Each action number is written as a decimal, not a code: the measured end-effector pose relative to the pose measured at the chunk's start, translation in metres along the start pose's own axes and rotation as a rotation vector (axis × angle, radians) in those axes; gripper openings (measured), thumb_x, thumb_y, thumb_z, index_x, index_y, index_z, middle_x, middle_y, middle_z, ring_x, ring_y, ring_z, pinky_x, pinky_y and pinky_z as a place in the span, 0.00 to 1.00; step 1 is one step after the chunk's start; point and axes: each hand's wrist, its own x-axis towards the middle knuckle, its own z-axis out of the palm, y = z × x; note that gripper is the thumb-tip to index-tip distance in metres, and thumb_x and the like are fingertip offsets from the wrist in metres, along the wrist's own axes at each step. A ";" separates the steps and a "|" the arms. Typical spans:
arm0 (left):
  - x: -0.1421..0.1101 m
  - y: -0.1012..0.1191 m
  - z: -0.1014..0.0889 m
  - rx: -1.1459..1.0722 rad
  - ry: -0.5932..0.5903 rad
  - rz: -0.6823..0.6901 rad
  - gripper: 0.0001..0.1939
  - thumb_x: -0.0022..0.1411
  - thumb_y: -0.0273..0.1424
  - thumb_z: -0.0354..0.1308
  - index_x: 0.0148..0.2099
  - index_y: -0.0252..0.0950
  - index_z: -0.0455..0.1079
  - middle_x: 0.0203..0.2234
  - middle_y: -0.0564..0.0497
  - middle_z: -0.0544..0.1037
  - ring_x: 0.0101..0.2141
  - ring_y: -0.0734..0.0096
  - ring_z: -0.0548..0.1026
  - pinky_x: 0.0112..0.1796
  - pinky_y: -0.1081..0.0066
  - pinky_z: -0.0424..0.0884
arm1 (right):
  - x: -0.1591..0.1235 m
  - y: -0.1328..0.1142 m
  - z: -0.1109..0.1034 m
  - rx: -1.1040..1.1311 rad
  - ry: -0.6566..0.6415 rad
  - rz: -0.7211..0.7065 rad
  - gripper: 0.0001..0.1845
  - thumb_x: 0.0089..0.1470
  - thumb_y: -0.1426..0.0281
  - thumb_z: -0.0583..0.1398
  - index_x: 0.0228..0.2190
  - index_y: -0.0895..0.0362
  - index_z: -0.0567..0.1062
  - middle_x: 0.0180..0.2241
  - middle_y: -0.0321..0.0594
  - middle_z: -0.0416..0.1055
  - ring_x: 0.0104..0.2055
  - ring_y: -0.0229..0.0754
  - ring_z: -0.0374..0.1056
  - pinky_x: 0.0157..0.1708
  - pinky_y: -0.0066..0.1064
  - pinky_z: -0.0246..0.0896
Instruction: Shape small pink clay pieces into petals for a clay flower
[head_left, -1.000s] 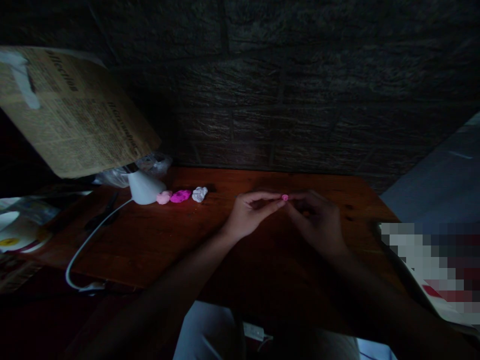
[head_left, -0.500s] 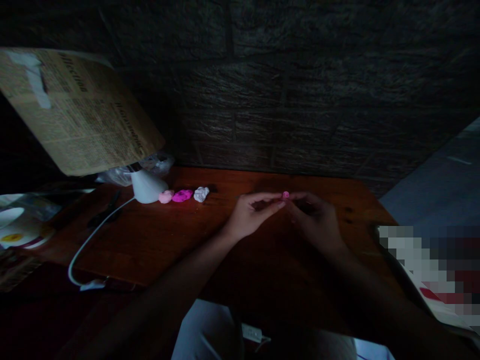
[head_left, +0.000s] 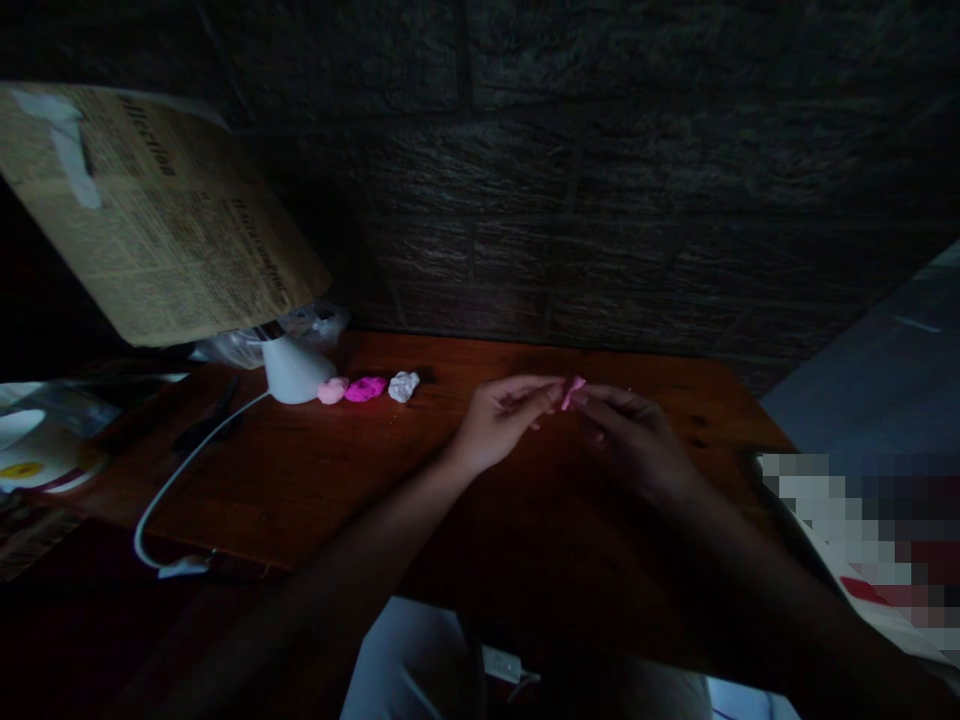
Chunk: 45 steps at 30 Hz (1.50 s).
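Observation:
A small pink piece of modelling clay [head_left: 573, 392] is pinched between both hands above the wooden table. My left hand [head_left: 504, 415] grips its left side between thumb and forefinger. From the right, my right hand [head_left: 634, 432] pinches the same piece with thumb and index finger. To the left, three lumps sit in a row on the table: a pale pink lump [head_left: 332, 390], a bright magenta lump [head_left: 366, 389] and a whitish lump [head_left: 403, 386]. Dim light hides the lower fingers of both hands.
A lamp with a white base [head_left: 294, 375] and a newspaper-print shade [head_left: 172, 220] stands at the left; its white cable [head_left: 161, 490] hangs over the front edge. A white cup [head_left: 34, 455] stands far left. A dark brick wall [head_left: 510, 200] rises behind the wooden table [head_left: 315, 480].
The pink piece has turned and now looks longer and tilted, where before a small round end faced me. The fingers have shifted slightly around it, still pinching.

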 end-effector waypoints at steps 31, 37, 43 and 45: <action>0.001 0.000 0.005 -0.213 0.027 -0.209 0.14 0.50 0.39 0.71 0.38 0.39 0.82 0.30 0.50 0.80 0.30 0.76 0.73 0.27 0.77 0.63 | -0.003 0.003 -0.001 -0.220 -0.003 -0.080 0.19 0.52 0.53 0.67 0.33 0.56 0.84 0.17 0.32 0.67 0.20 0.34 0.57 0.21 0.28 0.53; 0.001 -0.002 0.005 -0.194 0.025 -0.200 0.15 0.51 0.40 0.71 0.39 0.38 0.81 0.31 0.50 0.80 0.31 0.75 0.74 0.28 0.77 0.63 | -0.004 -0.001 0.001 -0.215 0.019 -0.052 0.20 0.48 0.52 0.69 0.32 0.56 0.84 0.18 0.32 0.68 0.20 0.34 0.57 0.21 0.28 0.54; 0.001 -0.002 0.007 -0.192 0.031 -0.209 0.15 0.51 0.39 0.70 0.39 0.36 0.81 0.31 0.50 0.80 0.31 0.75 0.74 0.28 0.77 0.63 | -0.004 0.004 0.000 -0.141 0.019 -0.045 0.15 0.48 0.58 0.70 0.32 0.56 0.84 0.19 0.32 0.69 0.20 0.32 0.56 0.21 0.26 0.53; 0.001 -0.002 0.006 -0.194 0.026 -0.205 0.14 0.52 0.39 0.70 0.39 0.37 0.81 0.31 0.50 0.80 0.31 0.75 0.74 0.28 0.77 0.63 | -0.004 0.006 -0.001 -0.118 0.017 -0.047 0.12 0.48 0.60 0.70 0.31 0.55 0.84 0.19 0.32 0.69 0.20 0.32 0.56 0.21 0.26 0.52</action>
